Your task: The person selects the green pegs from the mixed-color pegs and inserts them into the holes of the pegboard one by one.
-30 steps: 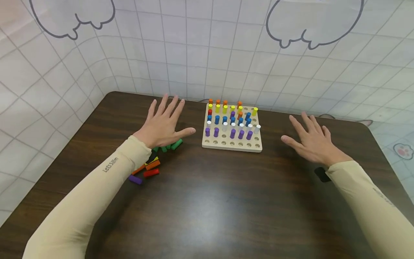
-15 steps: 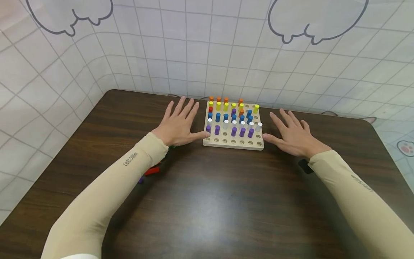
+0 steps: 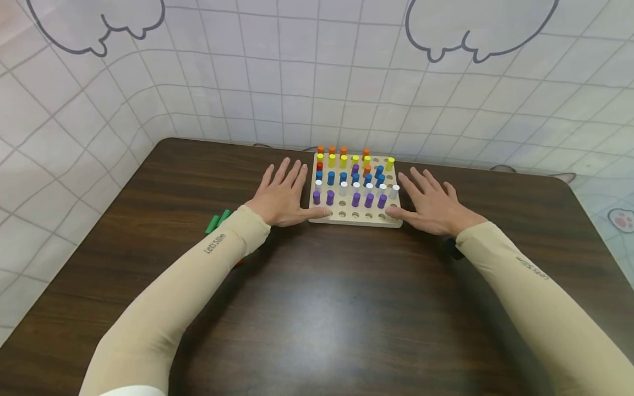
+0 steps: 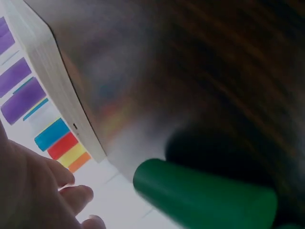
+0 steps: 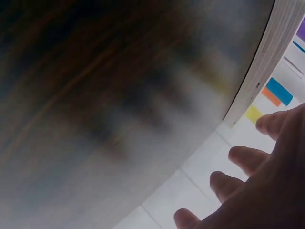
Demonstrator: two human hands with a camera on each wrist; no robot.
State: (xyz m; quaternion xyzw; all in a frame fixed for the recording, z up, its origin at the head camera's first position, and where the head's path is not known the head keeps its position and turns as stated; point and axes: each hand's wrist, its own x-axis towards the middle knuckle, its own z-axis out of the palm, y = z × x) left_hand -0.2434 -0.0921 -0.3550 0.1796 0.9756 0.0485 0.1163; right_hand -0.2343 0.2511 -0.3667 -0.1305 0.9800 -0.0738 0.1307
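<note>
A pale wooden pegboard (image 3: 355,221) with rows of holes stands near the table's back edge. Upright pegs fill much of it, among them purple pegs (image 3: 369,201), white pegs (image 3: 394,191), blue pegs (image 3: 331,177), yellow pegs (image 3: 343,161) and orange pegs. My left hand (image 3: 279,198) lies along the board's left side, fingers spread and straight, its thumb over the front left corner. On the opposite side my right hand (image 3: 433,206) has its fingers stretched out, the thumb over the front right corner. Neither hand holds a peg.
Loose green pegs (image 3: 218,221) lie on the dark wooden table (image 3: 317,308) left of my left forearm. A red peg (image 3: 239,262) shows partly beneath that sleeve. In the left wrist view a green peg (image 4: 205,195) lies close. Behind the table hangs a white gridded cloth (image 3: 297,71).
Both hands have moved inward to the board's sides, the left rightward and the right leftward. My left forearm now covers most of the loose pegs. The board's pegs look the same.
</note>
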